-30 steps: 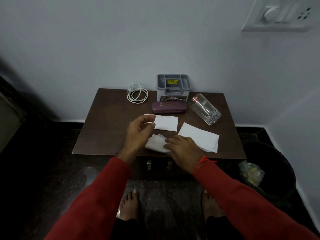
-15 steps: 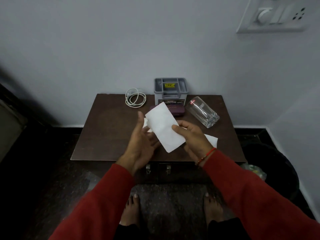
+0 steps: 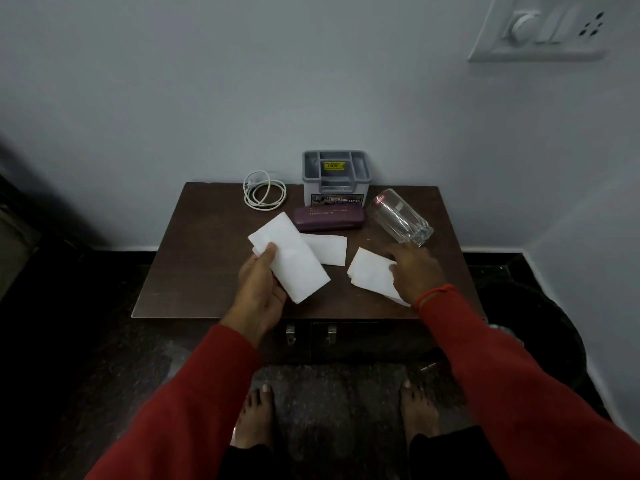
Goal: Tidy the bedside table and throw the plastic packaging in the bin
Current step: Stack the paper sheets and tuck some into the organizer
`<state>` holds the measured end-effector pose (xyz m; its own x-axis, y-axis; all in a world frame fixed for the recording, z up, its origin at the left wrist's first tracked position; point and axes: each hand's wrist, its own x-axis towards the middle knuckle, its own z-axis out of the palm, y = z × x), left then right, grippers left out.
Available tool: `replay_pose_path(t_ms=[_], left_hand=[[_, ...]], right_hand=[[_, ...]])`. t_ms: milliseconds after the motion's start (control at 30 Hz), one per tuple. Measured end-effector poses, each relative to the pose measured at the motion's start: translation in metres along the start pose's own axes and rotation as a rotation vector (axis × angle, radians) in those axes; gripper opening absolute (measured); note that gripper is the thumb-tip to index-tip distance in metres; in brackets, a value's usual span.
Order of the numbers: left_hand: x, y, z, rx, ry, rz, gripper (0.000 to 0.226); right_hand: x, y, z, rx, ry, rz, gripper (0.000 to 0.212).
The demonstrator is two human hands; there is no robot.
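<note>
1. A white sheet is being pinched in the left hand, thumb on top, and held above the counter, probably so other sheets can be stacked with it.
2. The right hand is being laid, fingers spread and gripping nothing, on a second sheet, likely to gather it.
3. A third sheet is lying flat between them.
4. The glass is lying tipped beside the case; the cable and organiser are being left at the wall.
5. The bin is standing right of the counter, within reach; its contents cannot be made out.
</note>
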<state>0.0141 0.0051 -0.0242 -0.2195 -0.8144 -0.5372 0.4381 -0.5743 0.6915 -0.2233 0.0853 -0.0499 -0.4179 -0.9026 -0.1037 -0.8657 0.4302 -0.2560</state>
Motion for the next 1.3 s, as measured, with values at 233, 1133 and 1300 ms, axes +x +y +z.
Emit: replay_pose_path(t_ms=[233, 1133, 1300], left_hand=[[0.006, 0.007, -0.003, -0.017, 0.03, 0.013, 0.019], [0.002, 0.01, -0.013, 0.072, 0.099, 0.181, 0.015], [0.004, 0.017, -0.019, 0.031, 0.139, 0.195, 0.015]], right_hand=[[0.008, -0.006, 0.005, -0.054, -0.072, 0.18, 0.041], [0.021, -0.11, -0.009, 0.629, 0.238, -0.245, 0.02], [0.036, -0.086, 0.032, 0.049, 0.055, -0.22, 0.042]])
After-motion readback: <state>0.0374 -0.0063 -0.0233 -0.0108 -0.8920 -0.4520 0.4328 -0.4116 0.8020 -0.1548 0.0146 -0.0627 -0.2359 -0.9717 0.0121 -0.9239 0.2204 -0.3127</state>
